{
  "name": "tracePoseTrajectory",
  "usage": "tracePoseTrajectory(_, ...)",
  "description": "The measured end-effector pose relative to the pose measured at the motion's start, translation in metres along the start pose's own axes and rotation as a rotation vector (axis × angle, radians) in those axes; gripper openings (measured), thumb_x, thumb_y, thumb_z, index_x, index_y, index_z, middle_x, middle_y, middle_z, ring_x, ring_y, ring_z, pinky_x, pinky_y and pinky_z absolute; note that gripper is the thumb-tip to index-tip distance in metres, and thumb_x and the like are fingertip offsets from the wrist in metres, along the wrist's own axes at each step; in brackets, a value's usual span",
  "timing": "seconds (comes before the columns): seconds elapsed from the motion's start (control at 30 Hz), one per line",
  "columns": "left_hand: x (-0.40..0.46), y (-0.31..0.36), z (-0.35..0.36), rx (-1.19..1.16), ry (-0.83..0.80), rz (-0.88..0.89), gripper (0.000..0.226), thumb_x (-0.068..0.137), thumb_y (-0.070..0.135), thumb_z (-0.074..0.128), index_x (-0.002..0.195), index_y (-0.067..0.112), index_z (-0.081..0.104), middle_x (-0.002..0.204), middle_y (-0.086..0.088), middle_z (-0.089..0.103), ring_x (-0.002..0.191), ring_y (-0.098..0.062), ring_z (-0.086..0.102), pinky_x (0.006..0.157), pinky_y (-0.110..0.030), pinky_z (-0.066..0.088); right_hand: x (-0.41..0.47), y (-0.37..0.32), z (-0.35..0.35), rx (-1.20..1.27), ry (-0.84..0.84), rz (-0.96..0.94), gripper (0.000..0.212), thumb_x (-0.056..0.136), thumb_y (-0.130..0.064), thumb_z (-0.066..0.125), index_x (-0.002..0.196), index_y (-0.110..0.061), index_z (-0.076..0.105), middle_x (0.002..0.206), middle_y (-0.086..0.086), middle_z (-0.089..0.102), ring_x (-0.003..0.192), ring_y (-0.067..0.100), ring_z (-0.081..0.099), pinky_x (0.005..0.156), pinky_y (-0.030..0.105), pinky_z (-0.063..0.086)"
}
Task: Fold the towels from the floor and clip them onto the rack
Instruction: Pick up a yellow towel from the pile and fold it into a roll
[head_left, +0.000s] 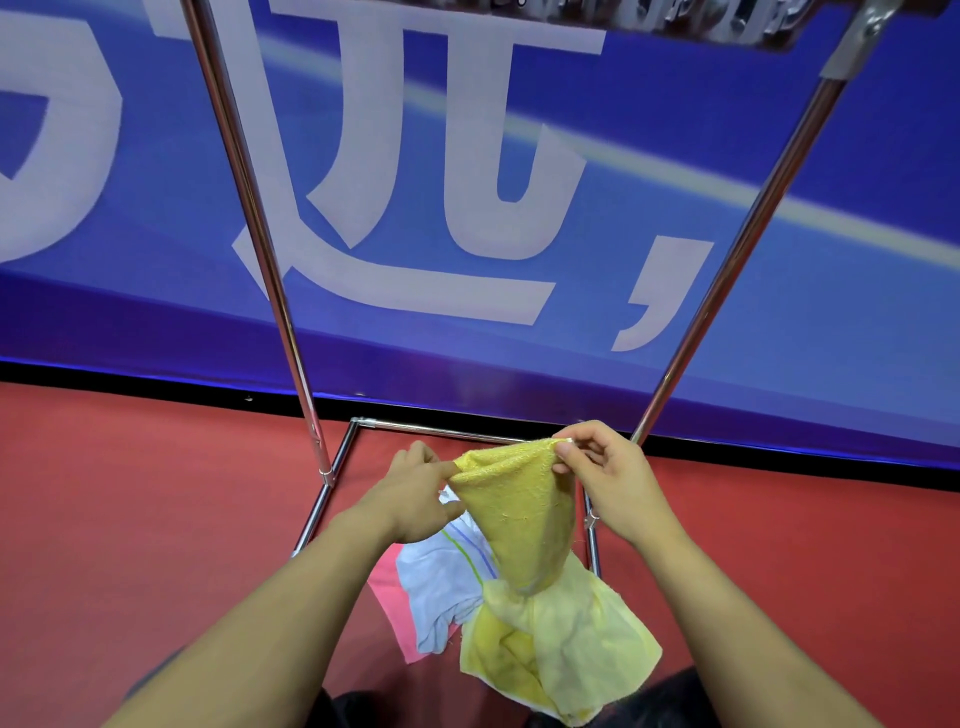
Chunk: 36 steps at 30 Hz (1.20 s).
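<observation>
Yellow towel (519, 512): hanging in the air between both hands, in front of the rack (260, 249).
Left hand (415, 493): fingers pinching the towel's left top corner.
Right hand (605, 475): thumb and fingertips clamping the right top corner.
Floor pile: white striped towel (441, 582), pink towel (392, 597), pale yellow towel (566, 634) lying on the red floor (130, 493).
Banner (571, 260): blue, showing big white characters – can't really read them – plus a comma.
</observation>
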<state>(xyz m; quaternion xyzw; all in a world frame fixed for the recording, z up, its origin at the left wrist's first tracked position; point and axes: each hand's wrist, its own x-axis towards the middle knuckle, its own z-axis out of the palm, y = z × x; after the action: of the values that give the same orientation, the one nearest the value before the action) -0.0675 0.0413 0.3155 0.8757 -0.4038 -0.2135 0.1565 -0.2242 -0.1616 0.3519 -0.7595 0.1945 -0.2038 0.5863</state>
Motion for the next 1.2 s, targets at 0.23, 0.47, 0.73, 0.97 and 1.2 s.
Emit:
tracePoseTrajectory(0.23,0.001,-0.006,-0.014,-0.007,0.188,0.007,0.038,0.089,0.057,0.057,0.111,0.03,0.071,0.116,0.005,0.056,0.115,-0.022,0.057,0.098,-0.043,0.05,0.004,0.006,-0.013,-0.068,0.063,0.04,0.009,0.096,-0.003,0.064,0.094,-0.01,0.07,0.088,0.005,0.073,0.076,0.011,0.071,0.078,0.02,0.057)
tracePoseTrajectory(0.47,0.002,0.006,-0.02,-0.176,0.37,0.195,0.017,0.092,0.028,0.072,0.084,0.016,0.079,0.11,0.01,0.066,0.096,-0.011,0.065,0.089,-0.033,0.051,0.009,0.016,-0.015,-0.087,0.202,0.059,0.007,0.097,-0.006,0.064,0.095,-0.009,0.069,0.08,0.005,0.071,0.069,0.005,0.068,0.077,0.02,0.053)
tracePoseTrajectory(0.73,-0.005,0.008,-0.028,-0.607,0.386,0.155,0.036,0.077,0.009,0.086,0.1,0.028,0.065,0.075,0.003,0.069,0.064,-0.004,0.058,0.069,-0.022,0.051,0.007,0.017,-0.01,-0.032,0.243,0.064,0.007,0.098,-0.008,0.063,0.1,-0.005,0.07,0.086,0.01,0.075,0.071,0.004,0.071,0.072,0.014,0.053)
tracePoseTrajectory(0.97,-0.003,0.008,-0.025,-0.427,0.321,0.221,0.01,0.083,0.02,0.082,0.087,0.028,0.078,0.087,0.004,0.074,0.082,-0.017,0.066,0.079,-0.036,0.051,0.011,0.022,-0.013,-0.016,0.259,0.1,0.008,0.098,-0.007,0.063,0.102,-0.004,0.069,0.088,0.011,0.074,0.07,0.003,0.071,0.073,0.016,0.054)
tracePoseTrajectory(1.2,-0.01,0.028,-0.025,-0.089,0.162,0.386,0.019,0.093,0.027,0.069,0.11,0.032,0.064,0.07,0.013,0.055,0.066,-0.002,0.05,0.067,-0.032,0.04,0.009,0.025,-0.017,-0.074,0.287,0.107,0.01,0.098,-0.011,0.063,0.102,-0.004,0.07,0.088,0.009,0.074,0.07,-0.001,0.069,0.069,0.011,0.052)
